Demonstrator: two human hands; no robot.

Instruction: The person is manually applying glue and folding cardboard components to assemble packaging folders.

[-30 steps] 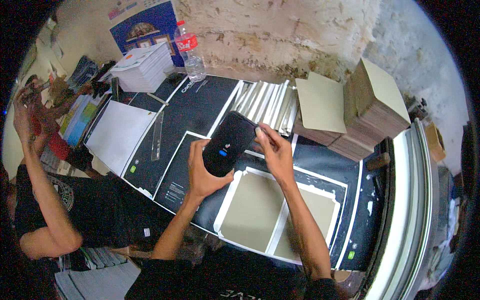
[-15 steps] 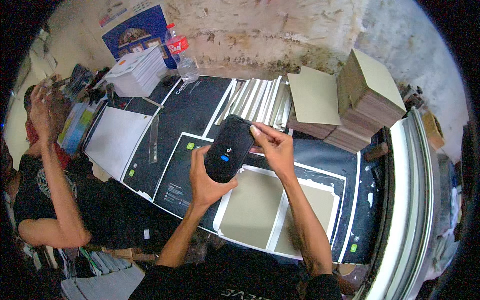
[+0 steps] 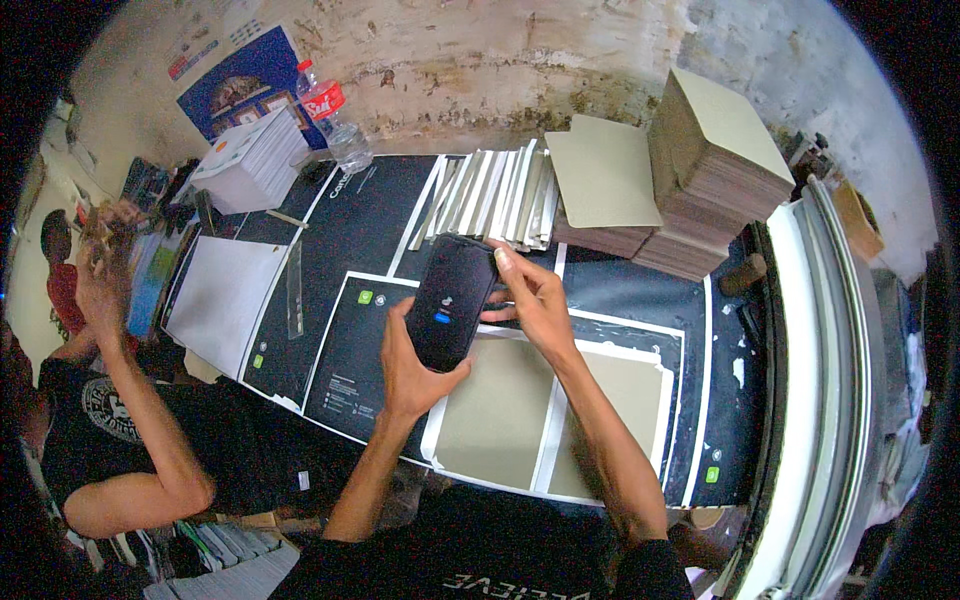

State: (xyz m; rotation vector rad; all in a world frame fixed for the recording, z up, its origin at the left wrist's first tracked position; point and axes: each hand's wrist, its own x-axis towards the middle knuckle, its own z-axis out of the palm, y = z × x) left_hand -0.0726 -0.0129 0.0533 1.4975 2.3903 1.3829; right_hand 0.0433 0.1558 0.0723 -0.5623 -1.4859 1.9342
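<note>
A black smartphone point(image 3: 447, 290) with a mostly dark screen is held up above the table, tilted slightly to the right. My left hand point(image 3: 410, 368) wraps round its lower left side, the thumb at the bottom edge. At the upper right edge, my right hand point(image 3: 535, 300) grips the phone between thumb and fingers; some of those fingers are hidden behind it. Beneath my hands lies a white-edged cover sheet with two grey-beige boards point(image 3: 497, 425) on it, partly covered by my right forearm.
Board strips point(image 3: 490, 195) lie at the back, beside tall stacks of cut grey board point(image 3: 715, 150). A plastic bottle point(image 3: 345, 135) stands by a paper stack point(image 3: 250, 165). White sheets point(image 3: 222, 295) and a clear ruler point(image 3: 295, 290) are at left. A co-worker's arm point(image 3: 150, 420) is raised there.
The view has shifted a little, so the table things sit farther left. Both my hands keep their hold on the smartphone. The co-worker's raised hand has moved slightly.
</note>
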